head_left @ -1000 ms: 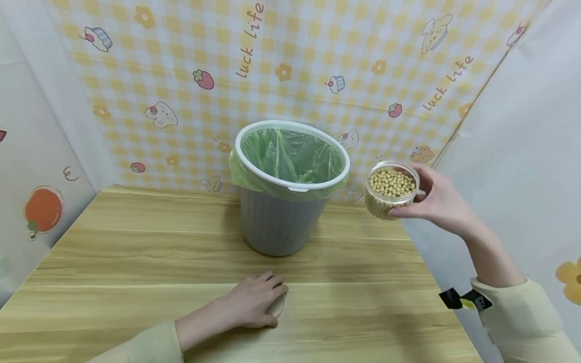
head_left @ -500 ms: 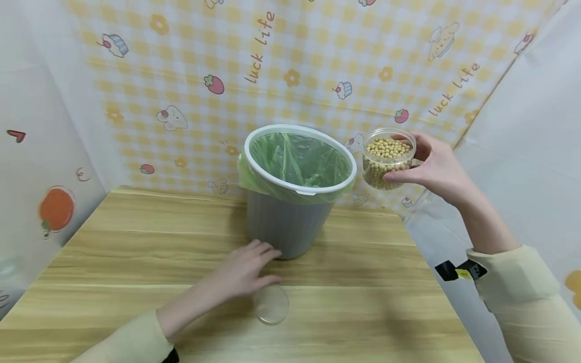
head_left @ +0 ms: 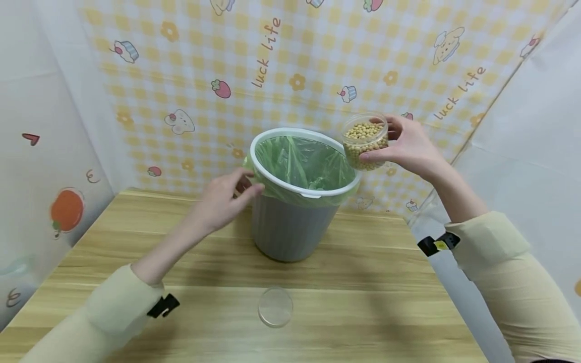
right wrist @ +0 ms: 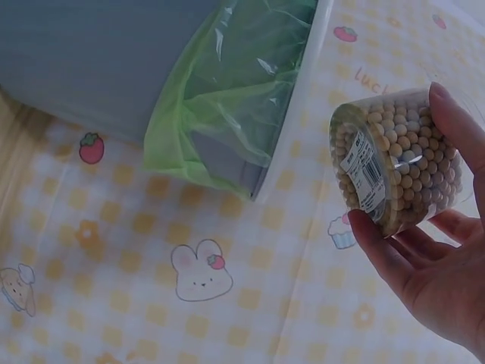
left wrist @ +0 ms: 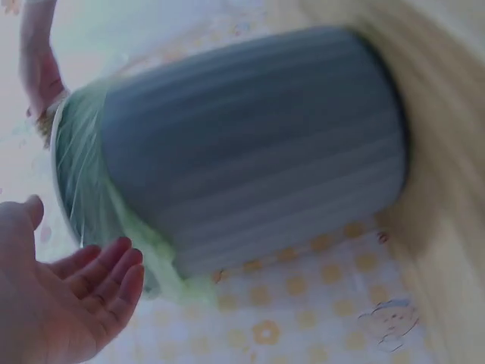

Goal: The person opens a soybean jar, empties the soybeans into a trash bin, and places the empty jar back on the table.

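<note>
A clear jar (head_left: 360, 150) of pale yellow beans sits in the grip of my right hand (head_left: 413, 148), tilted slightly beside the bin's right rim. Its label (right wrist: 365, 176) shows on the base in the right wrist view. The grey bin (head_left: 288, 232) stands on the table, lined with a green plastic bag (head_left: 290, 159) folded over its white rim. At the bin's left side my left hand (head_left: 222, 199) has its fingers loosely bent by the bag's edge, holding nothing; whether they touch the bag I cannot tell. A clear round lid (head_left: 275, 307) lies on the table.
The wooden table (head_left: 363, 312) runs back to a checked cloth (head_left: 195, 60) hung behind the bin. White sheets flank the table on the left and right.
My left hand has left the lid and risen to the bin's left rim. My right hand has raised the jar and brought it left, up to the bin's right rim.
</note>
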Demonstrator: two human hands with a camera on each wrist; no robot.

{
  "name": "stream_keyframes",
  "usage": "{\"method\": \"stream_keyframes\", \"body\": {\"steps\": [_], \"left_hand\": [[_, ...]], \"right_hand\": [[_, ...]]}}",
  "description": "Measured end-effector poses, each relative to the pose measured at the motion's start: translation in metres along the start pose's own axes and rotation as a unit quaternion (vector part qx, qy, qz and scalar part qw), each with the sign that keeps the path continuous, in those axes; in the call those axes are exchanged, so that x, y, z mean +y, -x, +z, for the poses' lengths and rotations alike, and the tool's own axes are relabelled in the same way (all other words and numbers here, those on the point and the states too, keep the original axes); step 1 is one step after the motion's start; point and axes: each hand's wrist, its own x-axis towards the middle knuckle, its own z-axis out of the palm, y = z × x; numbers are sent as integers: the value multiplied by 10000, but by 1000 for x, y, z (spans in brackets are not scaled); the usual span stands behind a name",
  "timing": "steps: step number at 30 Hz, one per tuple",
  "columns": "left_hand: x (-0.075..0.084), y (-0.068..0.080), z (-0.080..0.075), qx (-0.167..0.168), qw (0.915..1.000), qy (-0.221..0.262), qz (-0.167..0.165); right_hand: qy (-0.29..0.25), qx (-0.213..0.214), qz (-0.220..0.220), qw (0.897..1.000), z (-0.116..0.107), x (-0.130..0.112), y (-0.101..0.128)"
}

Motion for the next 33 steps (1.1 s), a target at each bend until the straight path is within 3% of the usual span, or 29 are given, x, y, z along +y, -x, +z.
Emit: {"method": "stream_keyframes", "body": {"steps": [7,10,14,22,33], "left_hand": [[-4,-31,-13,52,9946,416,-955],[-5,-41,-12,-16,9868,904,-1340],[-4,-52,-7,182,9746,1486,-1666],[0,-62,0,242,9681,1566,-1943],[-5,-66,5,423,9665,1701,-1874]], "right_hand": [[135,-152,-168,9997,15,-4,-17],[239,-115,-303,9992,23,-5,-24],[507,-53,-481,9975,33,-7,-30],[981,-181,-628,9930,40,-12,-41],[1588,-677,-841,9814,29,-35,-53]]}}
